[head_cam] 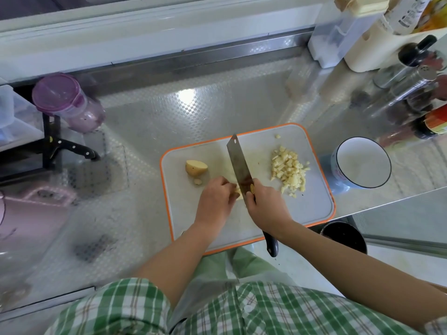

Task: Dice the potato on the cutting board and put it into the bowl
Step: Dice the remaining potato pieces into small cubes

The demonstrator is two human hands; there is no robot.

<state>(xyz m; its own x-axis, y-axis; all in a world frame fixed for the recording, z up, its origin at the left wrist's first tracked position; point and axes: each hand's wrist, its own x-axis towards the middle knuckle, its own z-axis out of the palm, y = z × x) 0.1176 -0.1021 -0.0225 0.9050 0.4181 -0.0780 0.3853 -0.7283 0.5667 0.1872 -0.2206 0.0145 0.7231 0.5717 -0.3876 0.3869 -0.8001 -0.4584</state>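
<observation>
On the board (312, 204) the left hand (214, 199) pins a potato piece (238, 190) against the cleaver (239, 163), which the right hand (266, 206) grips. A chunk (196, 168) lies to the left and dice (289, 169) to the right. The bowl (362, 165) stands just beside the board.

Diced pile (289, 169) between cleaver (239, 160) and bowl (362, 165); bare board (316, 197) strip right of pile
</observation>
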